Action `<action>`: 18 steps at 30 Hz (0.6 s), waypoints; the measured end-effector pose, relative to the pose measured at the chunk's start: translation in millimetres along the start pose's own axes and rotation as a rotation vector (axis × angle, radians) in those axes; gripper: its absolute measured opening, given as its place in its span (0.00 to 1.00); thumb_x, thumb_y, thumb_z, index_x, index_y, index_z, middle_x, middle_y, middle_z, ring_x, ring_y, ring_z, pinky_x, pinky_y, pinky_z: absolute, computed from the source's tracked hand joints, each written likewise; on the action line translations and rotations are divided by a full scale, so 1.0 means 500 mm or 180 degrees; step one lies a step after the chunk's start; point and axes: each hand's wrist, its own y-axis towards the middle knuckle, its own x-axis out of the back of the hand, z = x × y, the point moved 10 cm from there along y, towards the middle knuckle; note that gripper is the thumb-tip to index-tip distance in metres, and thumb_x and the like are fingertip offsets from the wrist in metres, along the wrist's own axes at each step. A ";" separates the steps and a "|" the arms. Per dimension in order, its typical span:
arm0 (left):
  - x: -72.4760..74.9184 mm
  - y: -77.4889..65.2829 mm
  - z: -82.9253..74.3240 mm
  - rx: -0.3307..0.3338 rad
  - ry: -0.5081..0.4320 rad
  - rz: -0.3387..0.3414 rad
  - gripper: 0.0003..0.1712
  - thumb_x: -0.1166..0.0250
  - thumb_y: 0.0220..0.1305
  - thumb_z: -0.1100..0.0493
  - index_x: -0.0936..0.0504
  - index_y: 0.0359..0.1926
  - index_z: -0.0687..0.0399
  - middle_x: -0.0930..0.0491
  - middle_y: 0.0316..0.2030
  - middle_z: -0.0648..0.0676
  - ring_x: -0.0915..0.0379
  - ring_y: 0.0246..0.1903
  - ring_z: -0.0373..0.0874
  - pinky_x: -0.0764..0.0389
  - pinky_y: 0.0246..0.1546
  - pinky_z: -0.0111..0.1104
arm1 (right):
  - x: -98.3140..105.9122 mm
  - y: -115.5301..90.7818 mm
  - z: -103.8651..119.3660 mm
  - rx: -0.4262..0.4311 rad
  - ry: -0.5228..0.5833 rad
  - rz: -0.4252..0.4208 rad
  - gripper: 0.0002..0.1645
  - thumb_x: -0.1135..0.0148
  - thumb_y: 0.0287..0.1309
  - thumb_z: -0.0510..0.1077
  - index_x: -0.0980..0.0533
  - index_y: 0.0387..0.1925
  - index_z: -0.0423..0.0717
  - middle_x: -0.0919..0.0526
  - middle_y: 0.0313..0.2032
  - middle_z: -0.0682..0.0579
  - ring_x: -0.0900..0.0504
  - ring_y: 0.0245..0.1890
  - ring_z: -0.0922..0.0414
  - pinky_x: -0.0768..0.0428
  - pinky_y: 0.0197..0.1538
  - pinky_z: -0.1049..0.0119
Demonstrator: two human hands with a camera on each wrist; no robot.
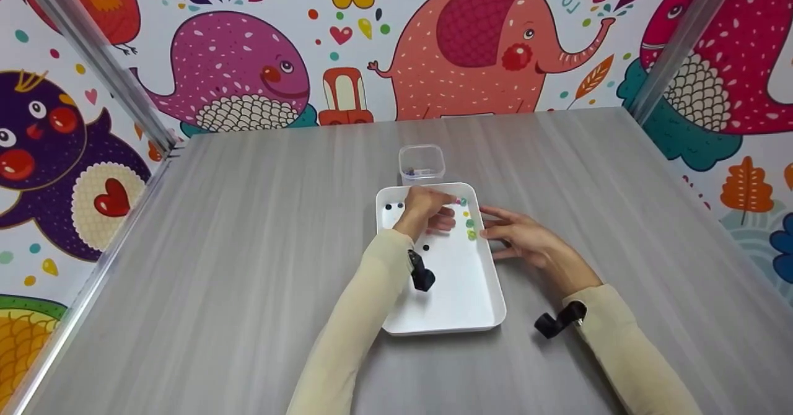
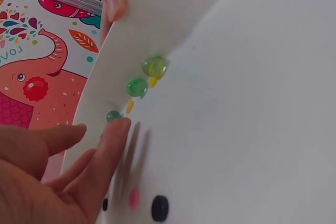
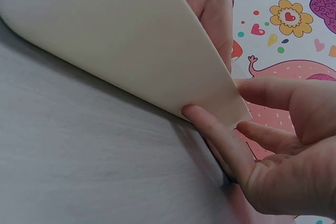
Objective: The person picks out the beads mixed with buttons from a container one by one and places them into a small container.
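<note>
Green beads (image 2: 137, 87) and yellow bits (image 2: 129, 107) are lying along the right wall of the white tray (image 1: 455, 303), apparently grouped already; black pieces (image 1: 425, 248) are lying apart, so the arranging looks partly done. The left hand (image 1: 426, 207) is hovering beside the row, fingers loosely spread, gripping nothing visible; the right hand's (image 1: 526, 238) straightish fingers are touching the tray's side. Beyond, small pieces (image 1: 412, 171) are sitting in the clear container (image 1: 422, 147), perhaps left over.

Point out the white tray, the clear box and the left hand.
White tray (image 1: 458, 300): head view, bare floor.
Clear box (image 1: 422, 156): head view, back wall.
Left hand (image 1: 425, 207): head view, hand's back.
</note>
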 end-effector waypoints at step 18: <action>-0.010 -0.001 0.004 0.0025 -0.0080 -0.0038 0.11 0.35 0.64 0.63 0.15 0.44 0.68 0.12 0.36 0.67 0.22 0.13 0.44 0.19 0.11 0.30 | 0.001 0.000 -0.001 -0.0010 0.0040 0.0019 0.46 0.42 0.67 0.36 0.52 0.79 0.47 0.46 0.77 0.36 0.20 0.54 0.59 0.12 0.50 0.59</action>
